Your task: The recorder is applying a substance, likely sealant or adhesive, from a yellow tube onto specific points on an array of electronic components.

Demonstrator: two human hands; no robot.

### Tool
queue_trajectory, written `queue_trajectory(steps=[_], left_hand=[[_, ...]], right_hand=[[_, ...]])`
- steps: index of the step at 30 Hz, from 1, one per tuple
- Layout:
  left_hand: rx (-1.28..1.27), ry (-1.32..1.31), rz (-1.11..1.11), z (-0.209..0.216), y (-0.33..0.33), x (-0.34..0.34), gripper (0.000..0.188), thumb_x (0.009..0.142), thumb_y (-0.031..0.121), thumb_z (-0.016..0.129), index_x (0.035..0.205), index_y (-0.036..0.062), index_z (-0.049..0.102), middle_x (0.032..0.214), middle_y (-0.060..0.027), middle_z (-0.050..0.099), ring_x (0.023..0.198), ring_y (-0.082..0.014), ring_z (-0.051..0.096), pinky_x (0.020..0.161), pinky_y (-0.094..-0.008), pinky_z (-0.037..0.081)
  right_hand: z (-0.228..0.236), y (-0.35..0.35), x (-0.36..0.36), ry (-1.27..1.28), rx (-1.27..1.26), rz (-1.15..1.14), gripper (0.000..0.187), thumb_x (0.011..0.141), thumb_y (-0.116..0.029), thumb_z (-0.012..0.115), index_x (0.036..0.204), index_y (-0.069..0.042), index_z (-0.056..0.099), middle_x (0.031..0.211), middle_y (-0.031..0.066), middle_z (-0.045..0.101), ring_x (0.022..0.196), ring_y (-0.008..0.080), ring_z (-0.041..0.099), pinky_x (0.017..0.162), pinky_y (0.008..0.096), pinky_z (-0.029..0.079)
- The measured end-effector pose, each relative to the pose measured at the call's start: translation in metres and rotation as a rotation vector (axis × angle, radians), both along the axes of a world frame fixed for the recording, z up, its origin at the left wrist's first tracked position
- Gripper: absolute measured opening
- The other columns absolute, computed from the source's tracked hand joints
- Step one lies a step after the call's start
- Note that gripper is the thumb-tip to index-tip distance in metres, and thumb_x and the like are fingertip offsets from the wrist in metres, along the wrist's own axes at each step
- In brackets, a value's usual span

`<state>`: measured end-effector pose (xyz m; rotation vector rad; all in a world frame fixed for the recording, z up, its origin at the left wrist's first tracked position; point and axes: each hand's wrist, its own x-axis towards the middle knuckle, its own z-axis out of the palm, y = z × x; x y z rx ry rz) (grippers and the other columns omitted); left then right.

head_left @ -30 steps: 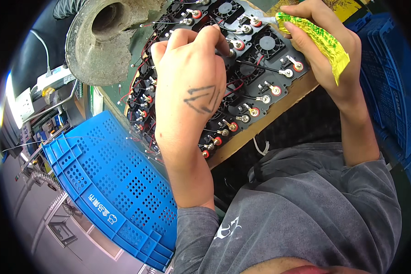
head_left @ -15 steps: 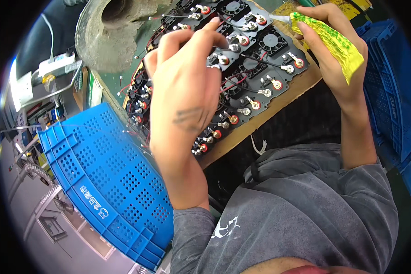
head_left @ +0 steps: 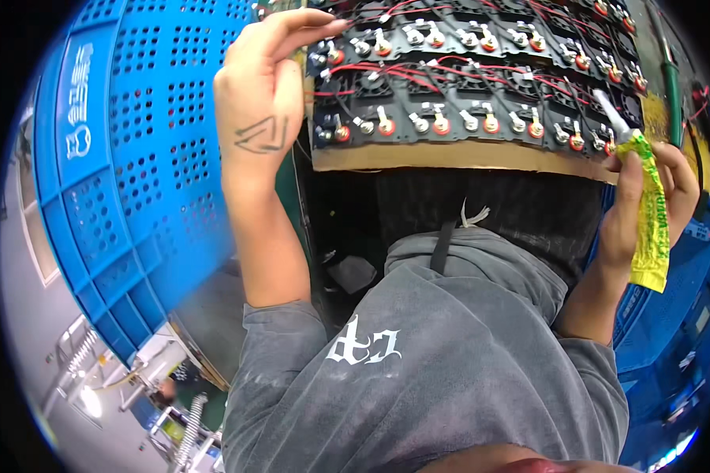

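My right hand (head_left: pixel 659 189) grips a soft yellow squeeze tube (head_left: pixel 648 229) with green print. Its white nozzle (head_left: pixel 611 110) points up and left over the right end of the nearest row. Rows of black fan boards (head_left: pixel 465 94) lie in front of me, with small fans, red and black wires, and silvery terminals (head_left: pixel 491 122) on red rings. My left hand (head_left: pixel 264 87) is at the left end of these rows, its fingers stretched to the right and nothing seen in them. Its fingertips are close to the red wires at the upper left; contact cannot be made out.
Under the boards is a brown cardboard sheet (head_left: pixel 450 156). A large blue perforated crate (head_left: pixel 126 158) stands at the left. More blue crates (head_left: pixel 670 315) are at the right. A green-handled tool (head_left: pixel 670 98) lies beyond the boards' right end.
The view has turned, so the boards now run straight across. My left hand has gone from above the boards to their left end. The tube, still in my right hand, is over the nearest row.
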<state>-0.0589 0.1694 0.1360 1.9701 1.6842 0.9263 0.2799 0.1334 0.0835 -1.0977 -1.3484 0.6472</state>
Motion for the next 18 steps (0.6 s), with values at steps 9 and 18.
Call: queue_trajectory(steps=[9, 18], left_hand=[[-0.324, -0.102, 0.235, 0.001, -0.018, -0.019, 0.016, 0.086, -0.006, 0.057, 0.101, -0.0036, 0.061, 0.085, -0.0079, 0.063, 0.085, -0.0197, 0.065, 0.084, -0.0312, 0.052], [-0.353, 0.13, -0.058, -0.018, -0.001, -0.058, 0.065, 0.075, 0.03, 0.09, 0.121, 0.0011, 0.054, 0.104, -0.0106, 0.05, 0.089, -0.0192, 0.052, 0.085, -0.0313, 0.049]], right_hand=[[0.001, -0.031, -0.077, -0.338, -0.025, 0.361, 0.033, 0.094, 0.007, 0.068, 0.125, 0.001, 0.059, 0.11, 0.0133, 0.071, 0.093, 0.0162, 0.07, 0.08, 0.0276, 0.057], [-0.016, -0.035, -0.139, -0.267, 0.163, 0.498, 0.033, 0.073, 0.006, 0.086, 0.099, -0.002, 0.067, 0.081, 0.0096, 0.068, 0.065, 0.0229, 0.065, 0.062, 0.0307, 0.053]])
